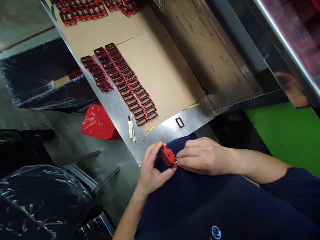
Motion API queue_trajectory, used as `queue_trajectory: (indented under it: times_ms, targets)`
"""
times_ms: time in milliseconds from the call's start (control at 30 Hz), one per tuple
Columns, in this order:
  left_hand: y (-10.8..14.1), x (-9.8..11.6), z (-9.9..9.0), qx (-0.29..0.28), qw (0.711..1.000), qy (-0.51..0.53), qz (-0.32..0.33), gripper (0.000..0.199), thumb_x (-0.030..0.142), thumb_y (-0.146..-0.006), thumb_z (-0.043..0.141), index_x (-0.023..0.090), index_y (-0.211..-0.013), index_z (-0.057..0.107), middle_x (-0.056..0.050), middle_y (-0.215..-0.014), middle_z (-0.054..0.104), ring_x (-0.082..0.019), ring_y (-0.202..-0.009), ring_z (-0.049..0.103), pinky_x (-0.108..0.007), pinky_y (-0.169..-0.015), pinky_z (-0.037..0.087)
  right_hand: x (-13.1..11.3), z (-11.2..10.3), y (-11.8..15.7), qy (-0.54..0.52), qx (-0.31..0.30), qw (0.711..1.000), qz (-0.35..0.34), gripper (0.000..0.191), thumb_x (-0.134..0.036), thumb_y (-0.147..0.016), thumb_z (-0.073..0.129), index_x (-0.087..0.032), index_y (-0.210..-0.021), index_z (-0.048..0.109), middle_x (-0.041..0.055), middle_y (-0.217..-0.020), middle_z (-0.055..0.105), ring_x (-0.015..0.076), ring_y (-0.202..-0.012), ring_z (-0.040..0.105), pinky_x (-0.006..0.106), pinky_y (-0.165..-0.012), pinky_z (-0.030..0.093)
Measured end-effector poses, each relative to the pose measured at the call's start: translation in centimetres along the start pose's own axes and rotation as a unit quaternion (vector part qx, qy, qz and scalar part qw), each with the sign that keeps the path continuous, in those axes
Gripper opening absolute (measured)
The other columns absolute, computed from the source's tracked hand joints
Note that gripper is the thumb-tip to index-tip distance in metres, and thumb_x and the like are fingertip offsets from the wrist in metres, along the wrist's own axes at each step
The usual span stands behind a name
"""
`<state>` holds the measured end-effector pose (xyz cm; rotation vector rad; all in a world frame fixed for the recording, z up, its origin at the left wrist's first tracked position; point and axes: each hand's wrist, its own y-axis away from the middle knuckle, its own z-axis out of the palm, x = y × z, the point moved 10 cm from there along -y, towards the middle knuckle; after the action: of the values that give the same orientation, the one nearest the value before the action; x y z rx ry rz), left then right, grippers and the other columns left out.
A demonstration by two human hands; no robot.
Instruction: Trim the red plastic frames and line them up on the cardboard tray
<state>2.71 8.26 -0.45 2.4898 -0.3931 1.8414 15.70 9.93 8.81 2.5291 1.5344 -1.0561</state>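
My left hand (153, 170) is closed around the ends of a red and black plastic frame part (168, 156), tilted in front of my body. Fingers of my right hand (205, 156) pinch a thin, metallic-looking tool (176, 159) whose tip meets the right edge of the part. Most of that tool is hidden by my fingers, so its kind cannot be made out. On the metal table edge beyond my hands lies a single small black and red frame (179, 122).
Rows of black and red frames (125, 80) lie on a cardboard sheet (152, 66) over the metal table (165, 133). Near its edge are a white-handled tool marked A55 (130, 126) and yellow strips (150, 131). A red stool (98, 123) and plastic-lined bin (37, 73) stand left.
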Motion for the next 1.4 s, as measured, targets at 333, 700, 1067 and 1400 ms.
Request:
queue_trajectory:
  times_ms: [333, 700, 1067, 1400]
  targets:
    - [1.3, -2.0, -0.1, 0.060, 0.973, 0.212, -0.063, 0.063, 0.057, -0.083, 0.071, 0.036, -0.132, 0.038, -0.012, -0.143, 0.050, -0.031, -0.134, 0.054, -0.061, -0.110, 0.044, 10.0, 4.2, 7.4, -0.365, 0.154, 0.806, 0.439, 0.033, -0.045, -0.078, 0.080, -0.014, -0.076, 0.067, 0.0075, -0.084, 0.073, 0.0085, -0.053, 0.055, 0.021, -0.049, 0.046]
    - [1.7, -2.4, 0.0, 0.062, 0.971, 0.222, -0.062, 0.080, 0.059, -0.083, 0.071, 0.042, -0.148, 0.027, -0.010, -0.148, 0.046, -0.031, -0.136, 0.052, -0.056, -0.108, 0.049, 11.3, 8.2, 8.7, -0.437, 0.116, 0.740, 0.499, 0.046, -0.054, -0.070, 0.084, -0.014, -0.085, 0.067, -0.0022, -0.064, 0.057, 0.0066, -0.054, 0.045, 0.020, -0.050, 0.037]
    - [1.2, -2.9, -0.5, 0.070, 0.968, 0.236, -0.054, 0.077, 0.059, -0.082, 0.071, 0.039, -0.147, 0.034, -0.012, -0.153, 0.041, -0.034, -0.136, 0.051, -0.055, -0.104, 0.053, 18.4, 16.0, 16.0, -0.409, 0.091, 0.656, 0.627, 0.060, -0.063, -0.052, 0.086, -0.012, -0.072, 0.060, -0.0025, -0.061, 0.055, 0.0082, -0.057, 0.047, 0.023, -0.058, 0.035]
    - [0.6, -3.8, -0.9, 0.097, 0.925, 0.361, -0.065, 0.076, 0.045, -0.075, 0.083, 0.040, -0.142, 0.049, -0.007, -0.140, 0.054, -0.029, -0.123, 0.060, -0.048, -0.100, 0.056, 19.2, 17.4, 17.9, -0.403, 0.105, 0.653, 0.633, 0.056, -0.061, -0.051, 0.087, -0.014, -0.069, 0.061, -0.0030, -0.062, 0.055, 0.0080, -0.056, 0.044, 0.022, -0.055, 0.031]
